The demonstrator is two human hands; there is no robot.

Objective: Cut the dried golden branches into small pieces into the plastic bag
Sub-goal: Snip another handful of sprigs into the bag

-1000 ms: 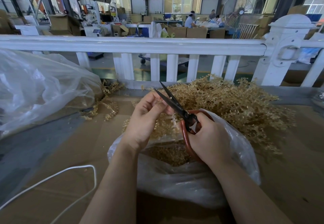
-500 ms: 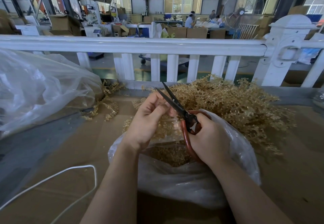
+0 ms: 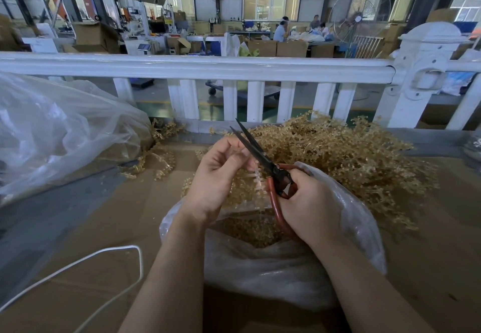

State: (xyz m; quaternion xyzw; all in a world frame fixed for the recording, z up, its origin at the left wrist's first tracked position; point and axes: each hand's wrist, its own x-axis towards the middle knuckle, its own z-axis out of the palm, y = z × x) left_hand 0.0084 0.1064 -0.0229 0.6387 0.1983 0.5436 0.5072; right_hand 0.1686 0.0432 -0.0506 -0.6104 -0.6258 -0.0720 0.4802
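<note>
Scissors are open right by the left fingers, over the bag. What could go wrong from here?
1. The left hand pinches a sprig right beside the open blades of the scissors, so closing them could nick a fingertip.
2. The plastic bag rim sits right under the right hand, and its film might snag in the cut.
3. Pieces cut near the rim could fall onto the cardboard.

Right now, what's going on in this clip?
A person is snipping dried golden branches over an open plastic bag on a cardboard-covered table. The left hand pinches a pale stem beside the blades, while the right hand grips the red-handled scissors, whose blades are slightly parted. Cut pieces already lie in the bag, and a big pile of uncut branches waits behind it.
</note>
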